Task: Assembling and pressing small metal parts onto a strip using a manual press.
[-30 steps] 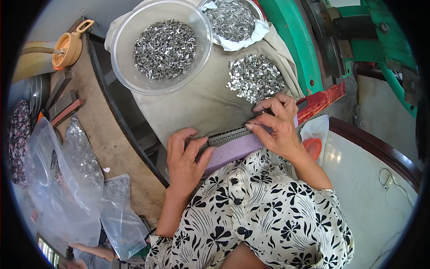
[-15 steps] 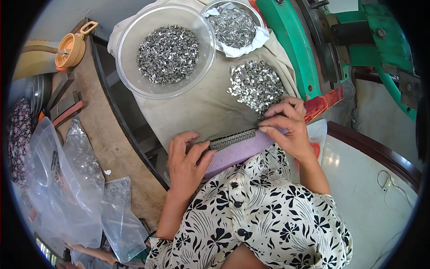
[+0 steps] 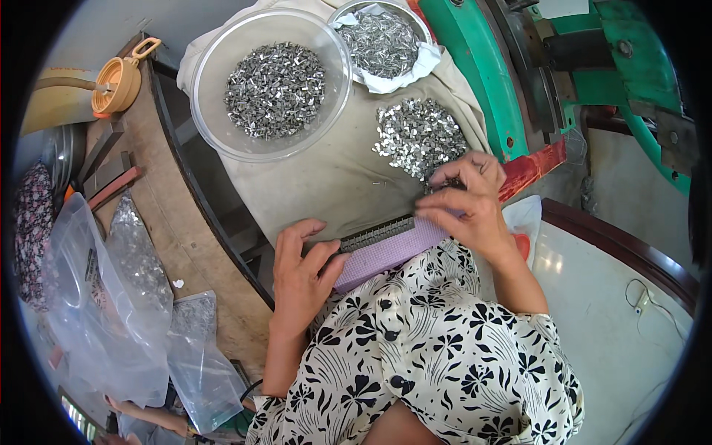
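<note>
A dark metal rack with a row of small pins (image 3: 377, 235) lies along a purple woven pad (image 3: 389, 256) at my lap. My left hand (image 3: 302, 273) curls round the left end, its index finger and thumb against the rack and pad. Over the right end, my right hand (image 3: 475, 200) has thumb and index finger pinched close together; anything between them is too small and blurred to make out. Just beyond my right fingers, a heap of small shiny metal pieces (image 3: 419, 137) lies on the beige cloth (image 3: 297, 189).
A clear plastic basin (image 3: 211, 130) of small metal parts stands at the far left of the cloth. Beside it is a lined bowl (image 3: 426, 63) of thin metal pins. Green machinery (image 3: 475, 74) rises at right. Plastic bags (image 3: 111, 319) and an orange lidded cup (image 3: 119, 83) are at left.
My right hand has shifted slightly left and away from me along the rack, its fingertips now blurred. My left hand keeps its place at the rack's left end.
</note>
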The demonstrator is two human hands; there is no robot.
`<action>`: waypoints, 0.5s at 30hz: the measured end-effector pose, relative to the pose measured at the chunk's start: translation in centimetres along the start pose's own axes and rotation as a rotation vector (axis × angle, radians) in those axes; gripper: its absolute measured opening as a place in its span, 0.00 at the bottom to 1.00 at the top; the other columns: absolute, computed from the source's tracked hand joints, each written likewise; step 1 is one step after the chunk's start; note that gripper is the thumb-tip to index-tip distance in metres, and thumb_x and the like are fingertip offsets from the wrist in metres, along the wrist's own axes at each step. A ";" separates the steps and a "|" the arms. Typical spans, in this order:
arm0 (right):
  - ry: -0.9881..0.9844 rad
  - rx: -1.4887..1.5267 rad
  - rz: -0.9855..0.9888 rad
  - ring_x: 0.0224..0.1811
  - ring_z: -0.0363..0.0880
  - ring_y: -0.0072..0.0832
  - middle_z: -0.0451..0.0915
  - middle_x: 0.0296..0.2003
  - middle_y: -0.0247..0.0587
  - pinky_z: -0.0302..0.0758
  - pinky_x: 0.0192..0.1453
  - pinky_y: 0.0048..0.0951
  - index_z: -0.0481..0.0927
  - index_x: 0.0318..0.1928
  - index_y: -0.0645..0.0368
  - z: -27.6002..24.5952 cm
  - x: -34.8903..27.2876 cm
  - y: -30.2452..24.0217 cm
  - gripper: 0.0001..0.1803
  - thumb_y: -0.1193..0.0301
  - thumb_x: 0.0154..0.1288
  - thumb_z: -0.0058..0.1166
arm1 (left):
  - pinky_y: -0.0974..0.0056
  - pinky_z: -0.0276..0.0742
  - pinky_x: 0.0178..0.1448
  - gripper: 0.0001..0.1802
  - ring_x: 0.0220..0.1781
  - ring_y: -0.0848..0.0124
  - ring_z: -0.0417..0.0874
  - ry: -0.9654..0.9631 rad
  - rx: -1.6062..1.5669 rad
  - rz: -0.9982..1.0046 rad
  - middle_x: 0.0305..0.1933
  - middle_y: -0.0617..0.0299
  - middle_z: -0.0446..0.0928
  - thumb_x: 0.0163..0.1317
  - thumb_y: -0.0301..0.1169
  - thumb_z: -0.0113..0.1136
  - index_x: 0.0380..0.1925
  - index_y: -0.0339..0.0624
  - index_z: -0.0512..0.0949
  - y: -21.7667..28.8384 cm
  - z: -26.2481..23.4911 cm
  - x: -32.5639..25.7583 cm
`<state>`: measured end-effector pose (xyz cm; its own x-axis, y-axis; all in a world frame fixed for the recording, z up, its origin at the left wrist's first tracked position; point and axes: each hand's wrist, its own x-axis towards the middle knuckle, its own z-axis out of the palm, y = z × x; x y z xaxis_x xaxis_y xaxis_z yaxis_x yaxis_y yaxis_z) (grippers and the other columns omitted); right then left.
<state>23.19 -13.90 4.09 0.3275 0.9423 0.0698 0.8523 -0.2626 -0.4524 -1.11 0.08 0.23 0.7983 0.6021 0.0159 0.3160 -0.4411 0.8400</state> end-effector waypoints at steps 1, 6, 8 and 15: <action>0.054 -0.006 0.015 0.53 0.67 0.35 0.79 0.40 0.23 0.56 0.59 0.39 0.90 0.31 0.44 0.3 0.5 0.0 0.10 0.64 0.44 0.74 | 0.56 0.75 0.50 0.14 0.50 0.55 0.76 -0.016 0.018 0.007 0.52 0.54 0.76 0.47 0.26 0.74 0.35 0.38 0.82 0.2 0.0 0.0; 0.124 -0.030 -0.024 0.52 0.69 0.35 0.79 0.37 0.21 0.56 0.58 0.40 0.90 0.33 0.43 2.0 2.5 -1.0 0.10 0.65 0.45 0.74 | 0.55 0.73 0.50 0.13 0.50 0.55 0.76 -0.033 0.050 0.046 0.52 0.55 0.76 0.48 0.26 0.73 0.34 0.39 0.81 0.2 0.2 0.0; 0.110 -0.059 -0.027 0.53 0.69 0.35 0.79 0.38 0.23 0.55 0.57 0.41 0.90 0.32 0.44 2.8 2.7 -1.2 0.09 0.64 0.46 0.73 | 0.55 0.72 0.52 0.12 0.51 0.55 0.76 -0.044 0.066 0.054 0.52 0.55 0.76 0.48 0.25 0.72 0.33 0.39 0.80 0.3 0.1 0.1; 0.065 0.014 -0.011 0.58 0.66 0.40 0.78 0.44 0.24 0.52 0.62 0.48 0.88 0.30 0.47 3.5 3.2 -1.4 0.08 0.66 0.47 0.71 | 0.55 0.71 0.53 0.11 0.51 0.56 0.76 -0.068 0.091 0.059 0.52 0.56 0.76 0.48 0.26 0.72 0.32 0.40 0.80 0.3 0.1 0.1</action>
<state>21.58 -9.80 1.83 0.3438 0.9297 0.1320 0.8506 -0.2488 -0.4633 -0.88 0.00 0.40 0.8489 0.5280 0.0244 0.3100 -0.5346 0.7862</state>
